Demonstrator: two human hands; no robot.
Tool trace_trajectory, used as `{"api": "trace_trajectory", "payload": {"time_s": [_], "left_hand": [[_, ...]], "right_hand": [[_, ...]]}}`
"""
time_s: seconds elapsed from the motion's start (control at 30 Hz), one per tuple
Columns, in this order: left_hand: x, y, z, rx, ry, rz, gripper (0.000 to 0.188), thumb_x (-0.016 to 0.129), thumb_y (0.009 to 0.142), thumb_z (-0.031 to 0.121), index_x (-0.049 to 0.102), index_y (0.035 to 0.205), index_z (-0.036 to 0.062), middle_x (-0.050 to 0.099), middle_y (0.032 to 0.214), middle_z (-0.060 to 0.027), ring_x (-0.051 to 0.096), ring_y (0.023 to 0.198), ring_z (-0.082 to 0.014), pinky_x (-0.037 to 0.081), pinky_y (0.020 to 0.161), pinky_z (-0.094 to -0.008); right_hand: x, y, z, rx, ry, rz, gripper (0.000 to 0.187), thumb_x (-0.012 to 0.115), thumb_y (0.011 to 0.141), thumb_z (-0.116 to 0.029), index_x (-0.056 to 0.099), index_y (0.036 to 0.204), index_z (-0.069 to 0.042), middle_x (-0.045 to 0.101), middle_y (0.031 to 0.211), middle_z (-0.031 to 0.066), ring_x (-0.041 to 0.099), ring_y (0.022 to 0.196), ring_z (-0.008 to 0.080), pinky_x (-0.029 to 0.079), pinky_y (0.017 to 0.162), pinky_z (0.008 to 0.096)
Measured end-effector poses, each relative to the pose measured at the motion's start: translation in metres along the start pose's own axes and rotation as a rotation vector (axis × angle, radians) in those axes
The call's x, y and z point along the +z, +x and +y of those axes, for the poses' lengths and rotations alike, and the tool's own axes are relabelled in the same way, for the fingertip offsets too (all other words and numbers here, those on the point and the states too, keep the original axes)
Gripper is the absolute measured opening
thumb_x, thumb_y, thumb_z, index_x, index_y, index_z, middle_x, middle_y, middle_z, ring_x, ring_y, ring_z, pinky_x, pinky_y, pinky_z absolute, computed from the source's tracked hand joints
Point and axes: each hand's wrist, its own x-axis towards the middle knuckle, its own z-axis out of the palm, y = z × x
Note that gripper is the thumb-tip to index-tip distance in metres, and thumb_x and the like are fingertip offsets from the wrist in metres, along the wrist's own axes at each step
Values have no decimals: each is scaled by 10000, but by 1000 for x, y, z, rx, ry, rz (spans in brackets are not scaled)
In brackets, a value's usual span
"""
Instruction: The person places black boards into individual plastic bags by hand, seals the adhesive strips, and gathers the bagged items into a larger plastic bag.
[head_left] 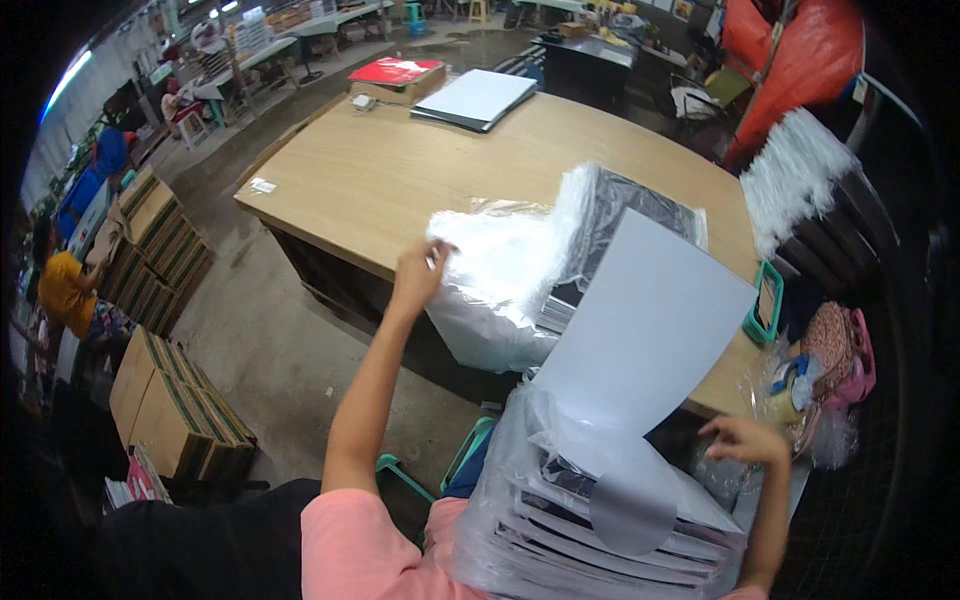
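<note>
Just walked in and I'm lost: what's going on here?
A person in a pink shirt has their left hand at the edge of clear plastic on the wooden table; whether the fingers grip it is unclear. Their right hand, apparently empty, is raised beside a stack of plastic-wrapped sheets. A large pale sheet stands bent above that stack, with neither hand on it.

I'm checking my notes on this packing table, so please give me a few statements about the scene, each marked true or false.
1. The left hand is at the left edge of the shiny clear plastic on the table. True.
2. The right hand grips the large pale sheet. False: the right hand is apart from the pale sheet, to its right.
3. A flat red item is near the table's far edge. True.
4. The person at far left wears blue on top. False: that person wears yellow.
</note>
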Motion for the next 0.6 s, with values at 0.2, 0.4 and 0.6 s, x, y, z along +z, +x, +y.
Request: {"api": "trace_trajectory", "payload": {"time_s": [0.2,0.4,0.6], "left_hand": [[52,58,-28,137,269,214,368,689,721,282,632,1049,126,389,1252,-112,457,1044,-310,409,847,-426],[48,49,-37,414,134,-11,284,687,702,249,617,905,62,567,1003,-115,553,904,-277,441,761,-405],[35,90,21,96,166,-22,104,598,802,106,566,828,11,591,745,-147,592,664,-259,440,577,-347]], "right_hand": [[-57,28,-132,-365,-281,165,391,643,777,-318,555,1061,-64,629,789,111,608,723,251,456,649,350],[-77,107,-203,-592,-435,45,325,640,772,-250,576,1020,-50,628,759,132,608,720,290,458,652,367],[-79,259,-225,-572,-324,462,285,630,763,-173,588,998,-17,635,896,186,609,852,326,470,773,374]]}}
